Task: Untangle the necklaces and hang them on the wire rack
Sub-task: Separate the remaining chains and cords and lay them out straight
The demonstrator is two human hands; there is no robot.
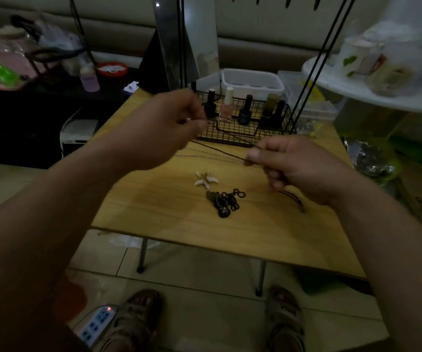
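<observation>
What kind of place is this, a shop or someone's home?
Most likely a room in a home: a small wooden table on a tiled floor, a wire basket of nail polish bottles, and a cushioned sofa back behind. The left hand and right hand pinch a necklace cord over it.

Head-worn view, down onto table [174, 214]
</observation>
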